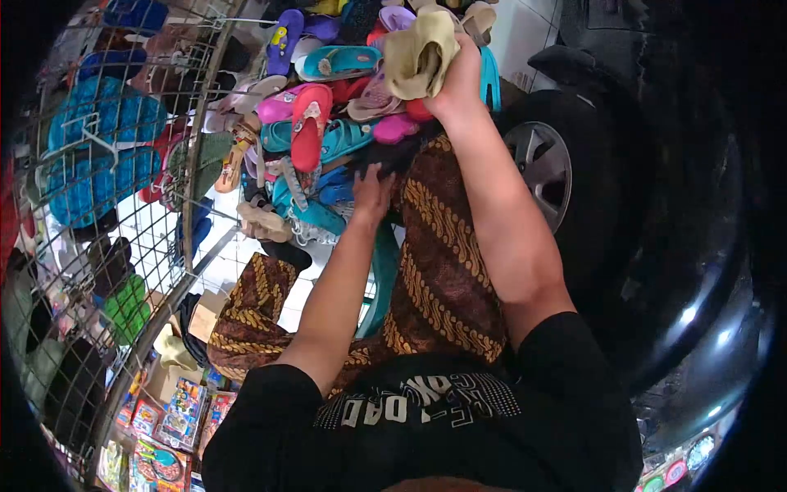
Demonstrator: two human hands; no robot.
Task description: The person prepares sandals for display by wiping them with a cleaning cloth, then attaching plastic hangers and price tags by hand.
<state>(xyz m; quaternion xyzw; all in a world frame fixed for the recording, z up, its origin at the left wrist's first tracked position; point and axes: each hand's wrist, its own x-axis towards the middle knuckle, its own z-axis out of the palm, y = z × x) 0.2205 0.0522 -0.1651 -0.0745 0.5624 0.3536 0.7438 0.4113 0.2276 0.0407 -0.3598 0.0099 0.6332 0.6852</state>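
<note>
A large heap of sandals and clogs lies in front of me. My right hand (461, 78) is raised over the far right of the heap, closed around a beige shoe (410, 61) whose opening faces me. Lower down, my left hand (373, 193) rests on the near side of the heap, fingers spread, beside a blue sandal (334, 190) and some dark footwear. Around the hands are a red slipper (310, 131), a turquoise sandal (338, 62), a purple slipper (283, 41) and a magenta one (396, 129).
On the left stands a wire rack (193, 164) hung with footwear, including blue slippers (106, 115). A car wheel (541, 164) and dark car body are close on the right. Packaged toys (180, 414) lie at lower left. Patterned brown trousers (451, 238) cover my legs.
</note>
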